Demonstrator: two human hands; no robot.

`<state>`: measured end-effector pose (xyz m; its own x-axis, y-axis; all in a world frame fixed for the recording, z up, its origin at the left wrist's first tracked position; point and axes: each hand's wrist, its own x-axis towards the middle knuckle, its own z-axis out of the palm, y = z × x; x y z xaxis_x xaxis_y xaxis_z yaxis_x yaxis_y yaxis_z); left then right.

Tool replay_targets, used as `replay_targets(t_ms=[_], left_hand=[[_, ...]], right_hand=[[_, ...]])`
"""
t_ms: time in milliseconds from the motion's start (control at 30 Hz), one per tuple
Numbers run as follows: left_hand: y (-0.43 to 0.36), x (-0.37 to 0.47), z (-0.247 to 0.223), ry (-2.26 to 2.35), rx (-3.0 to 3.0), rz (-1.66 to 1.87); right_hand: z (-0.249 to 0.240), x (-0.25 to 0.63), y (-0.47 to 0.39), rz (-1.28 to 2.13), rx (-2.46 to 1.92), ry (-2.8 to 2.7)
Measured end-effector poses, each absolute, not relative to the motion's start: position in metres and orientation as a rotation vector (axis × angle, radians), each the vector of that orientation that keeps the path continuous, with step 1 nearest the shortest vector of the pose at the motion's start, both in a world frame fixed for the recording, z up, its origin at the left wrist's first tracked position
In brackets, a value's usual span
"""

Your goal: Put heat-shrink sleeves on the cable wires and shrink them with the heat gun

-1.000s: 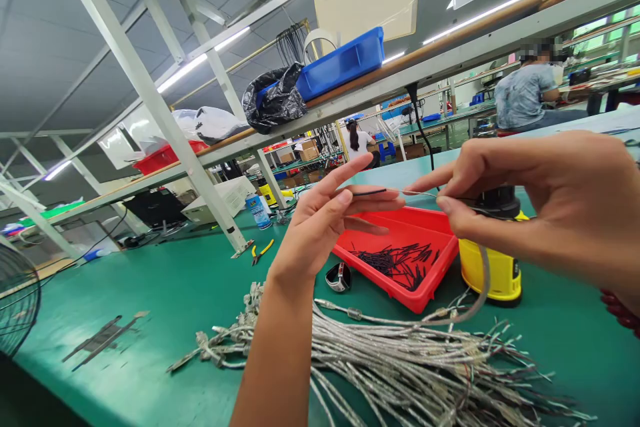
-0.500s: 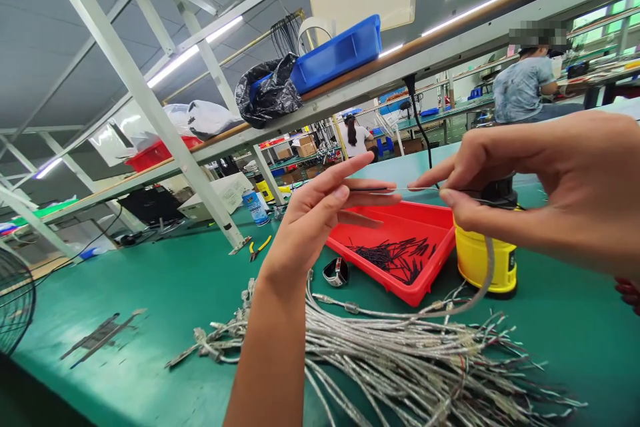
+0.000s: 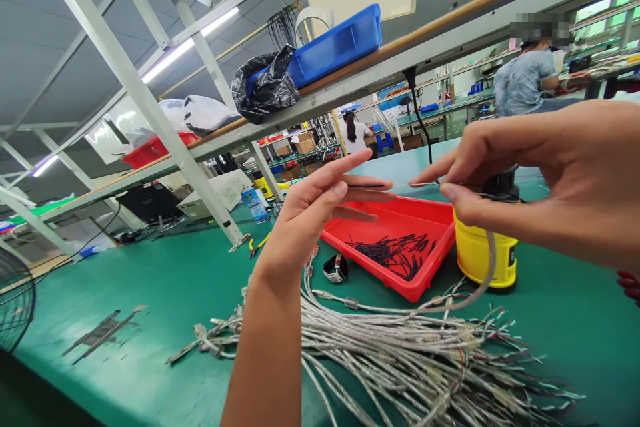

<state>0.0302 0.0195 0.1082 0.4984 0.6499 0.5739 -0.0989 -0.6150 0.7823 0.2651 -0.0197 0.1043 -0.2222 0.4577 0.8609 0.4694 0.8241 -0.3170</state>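
Closer together than before, the pale wire (image 3: pixel 420 184) pinched by the right hand (image 3: pixel 565 180) lay lengthwise in line with the black tube (image 3: pixel 367 187) pinched by the left hand (image 3: pixel 305 217).

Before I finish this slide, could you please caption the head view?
Left hand holding a thin black piece, right hand a fine wire, near a red tray and silvery cables.

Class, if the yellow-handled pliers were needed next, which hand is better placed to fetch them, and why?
Probably left. The left hand is nearer the pliers, though it holds a thin black piece; the right hand holds a pale wire and would have to reach past the left.
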Motion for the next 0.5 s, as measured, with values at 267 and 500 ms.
replay_targets(t_ms=[267, 500], left_hand=[[0.0182, 0.0312, 0.1075, 0.459, 1.936, 1.165], [0.0183, 0.0299, 0.1081, 0.470, 1.958, 1.179]], right_hand=[[0.1052, 0.2656, -0.0194, 0.000, -0.713, -1.853], [0.1037, 0.2673, -0.0169, -0.022, -0.701, -1.876]])
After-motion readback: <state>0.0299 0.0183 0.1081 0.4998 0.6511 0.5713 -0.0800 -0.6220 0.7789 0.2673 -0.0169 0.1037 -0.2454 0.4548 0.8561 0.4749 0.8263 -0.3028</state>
